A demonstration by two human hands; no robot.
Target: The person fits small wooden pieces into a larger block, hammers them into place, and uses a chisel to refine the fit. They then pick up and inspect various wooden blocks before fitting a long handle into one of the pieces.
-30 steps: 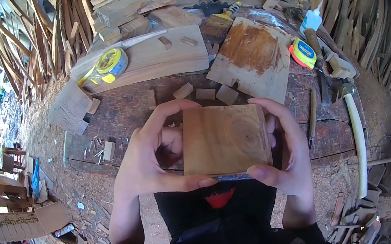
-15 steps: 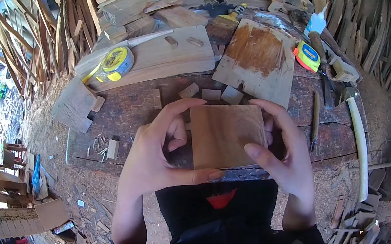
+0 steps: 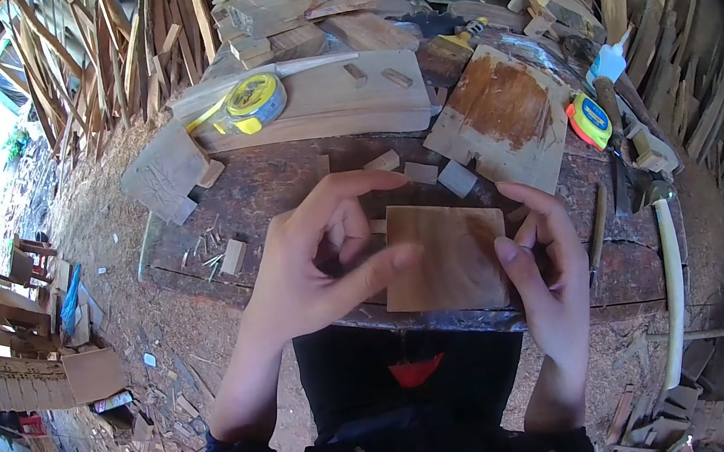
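Note:
A square brown wooden piece (image 3: 450, 260) is at the front edge of the worn workbench (image 3: 271, 169). At its left side, my left hand (image 3: 321, 264) has thumb and index finger spread apart, the thumb tip over the piece's left part; nothing is gripped. On the other side, my right hand (image 3: 547, 260) is at the right edge, its thumb tip by that edge and its index finger raised near the upper right corner. Small wooden blocks (image 3: 458, 178) sit just beyond the piece.
A yellow tape measure (image 3: 256, 97) rests on a long board (image 3: 337, 114). To the right are a stained board (image 3: 504, 114), another tape measure (image 3: 590, 120), a dark stick (image 3: 598, 225) and a pale curved handle (image 3: 672, 284). Nails (image 3: 210, 247) lie at left.
My left thumb has lifted off the front edge and the left hand has opened. The piece sits slightly further right in view, and the whole scene has shifted right.

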